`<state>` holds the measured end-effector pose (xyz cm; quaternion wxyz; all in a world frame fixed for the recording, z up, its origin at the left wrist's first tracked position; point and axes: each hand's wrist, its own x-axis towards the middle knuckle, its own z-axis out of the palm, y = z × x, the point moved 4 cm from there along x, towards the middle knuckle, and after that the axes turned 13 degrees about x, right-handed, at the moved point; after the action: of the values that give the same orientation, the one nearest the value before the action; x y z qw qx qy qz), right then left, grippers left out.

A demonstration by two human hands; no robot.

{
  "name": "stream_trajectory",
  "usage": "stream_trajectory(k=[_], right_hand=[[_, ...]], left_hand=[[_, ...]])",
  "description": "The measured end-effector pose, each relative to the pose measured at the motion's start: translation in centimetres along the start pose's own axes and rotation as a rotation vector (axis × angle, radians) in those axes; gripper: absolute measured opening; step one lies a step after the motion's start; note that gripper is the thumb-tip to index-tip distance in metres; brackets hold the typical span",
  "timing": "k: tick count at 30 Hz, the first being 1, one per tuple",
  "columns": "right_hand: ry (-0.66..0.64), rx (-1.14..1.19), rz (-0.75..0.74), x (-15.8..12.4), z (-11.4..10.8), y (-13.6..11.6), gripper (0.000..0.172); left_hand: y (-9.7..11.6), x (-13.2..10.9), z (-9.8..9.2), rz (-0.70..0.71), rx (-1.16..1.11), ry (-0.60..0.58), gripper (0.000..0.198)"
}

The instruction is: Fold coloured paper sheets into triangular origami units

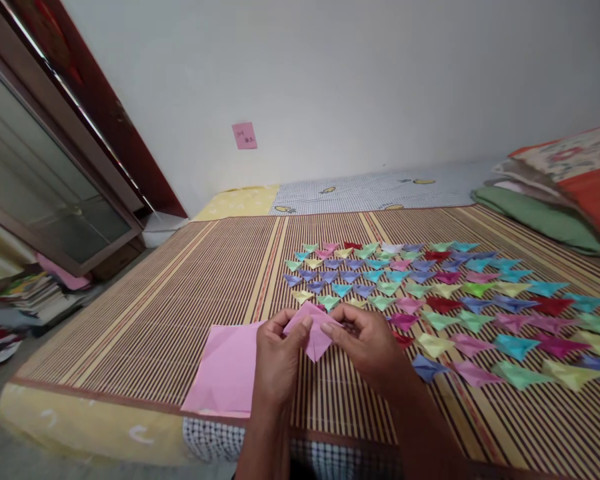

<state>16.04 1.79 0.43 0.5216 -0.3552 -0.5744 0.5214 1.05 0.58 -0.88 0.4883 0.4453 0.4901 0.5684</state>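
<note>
Between my hands is a small folded pink paper (316, 341), diamond-shaped with a point toward me. My left hand (281, 347) pinches its left side, thumb on top. On its right side, the thumb and fingers of my right hand (363, 337) grip the same paper. A flat stack of pink sheets (227, 370) lies on the striped mat (180, 300), partly behind my left hand and forearm. Rows of small folded paper shapes in several colours (445, 305) cover the mat's right half, some partly hidden by my right hand.
Folded cloths and a green cushion (540, 217) lie at the back right. A pink note (245, 135) is stuck to the white wall (330, 80). At the left stand a glass-panelled door (55, 160) and a pile of books (30, 293).
</note>
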Motion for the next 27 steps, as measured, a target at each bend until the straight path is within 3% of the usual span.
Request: stream_trajectory(k=[7, 10, 18, 22, 27], right_hand=[[-0.031, -0.056, 0.033, -0.2, -1.9, 0.3, 0.026], [0.028, -0.065, 0.024, -0.1, -2.5, 0.3, 0.025], [0.129, -0.036, -0.125, -0.2, -0.3, -0.4, 0.017], [0.156, -0.010, -0.147, -0.3, -0.3, -0.6, 0.018], [0.072, 0.036, -0.064, -0.4, -1.1, -0.4, 0.029]], left_hand=[[-0.6, 0.3, -0.2, -0.033, -0.023, 0.007, 0.021], [-0.4, 0.2, 0.0, -0.032, 0.046, -0.017, 0.024], [0.6, -0.6, 1.4, -0.014, 0.203, -0.203, 0.030], [0.6, -0.6, 1.6, -0.013, 0.205, -0.212, 0.027], [0.5, -0.7, 1.3, -0.051, 0.218, -0.169, 0.028]])
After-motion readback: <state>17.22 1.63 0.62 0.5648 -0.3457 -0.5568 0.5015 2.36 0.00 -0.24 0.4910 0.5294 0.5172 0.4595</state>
